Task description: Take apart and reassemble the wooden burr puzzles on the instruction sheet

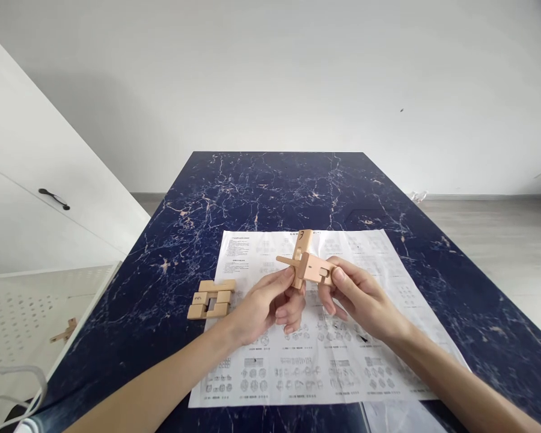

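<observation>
Above the paper sheet, my two hands hold notched wooden puzzle pieces that cross each other. My left hand (275, 300) pinches the upright wooden puzzle piece (303, 240), marked with a number, near its lower end; a thin wooden bar (287, 260) sticks out to the left there. My right hand (358, 294) grips the right end of a slotted wooden puzzle piece (314, 269), thumb on its face. The pieces touch where they cross, but how they interlock is partly hidden by my fingers. Several more wooden puzzle pieces (211, 299) lie grouped left of my left hand.
A printed instruction sheet (342, 385) with diagrams lies on the blue marble-patterned table (270, 192). At the left stand a white cabinet (49, 150) and a white perforated basket (22, 307) with a wooden piece in it. A white cable (31, 368) runs at lower left.
</observation>
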`<state>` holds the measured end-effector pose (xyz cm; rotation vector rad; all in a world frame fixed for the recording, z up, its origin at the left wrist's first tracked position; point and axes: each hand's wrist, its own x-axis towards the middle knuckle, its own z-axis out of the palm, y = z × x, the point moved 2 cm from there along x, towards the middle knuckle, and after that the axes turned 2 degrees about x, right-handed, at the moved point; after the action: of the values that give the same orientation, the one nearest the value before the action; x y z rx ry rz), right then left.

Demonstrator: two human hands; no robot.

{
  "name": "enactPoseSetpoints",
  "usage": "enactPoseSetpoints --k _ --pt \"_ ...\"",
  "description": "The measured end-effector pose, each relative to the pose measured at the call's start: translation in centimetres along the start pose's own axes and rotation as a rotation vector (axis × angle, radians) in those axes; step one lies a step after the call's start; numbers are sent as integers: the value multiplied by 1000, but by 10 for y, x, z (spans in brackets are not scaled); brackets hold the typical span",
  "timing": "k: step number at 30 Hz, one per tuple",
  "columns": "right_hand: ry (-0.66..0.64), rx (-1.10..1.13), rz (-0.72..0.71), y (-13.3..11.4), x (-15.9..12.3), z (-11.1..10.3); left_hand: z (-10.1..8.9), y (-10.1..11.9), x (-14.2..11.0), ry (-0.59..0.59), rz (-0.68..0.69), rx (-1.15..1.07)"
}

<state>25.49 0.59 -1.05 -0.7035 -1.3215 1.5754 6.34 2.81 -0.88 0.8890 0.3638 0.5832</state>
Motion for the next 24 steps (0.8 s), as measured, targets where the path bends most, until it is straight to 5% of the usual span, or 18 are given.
enactPoseSetpoints --k 15,24 --pt "27 -214 -51 -7 -3 -1 -1 -3 0 17 34 55" --pt "2 -209 -34 -3 -3 1 3 -4 -4 -110 40 86"
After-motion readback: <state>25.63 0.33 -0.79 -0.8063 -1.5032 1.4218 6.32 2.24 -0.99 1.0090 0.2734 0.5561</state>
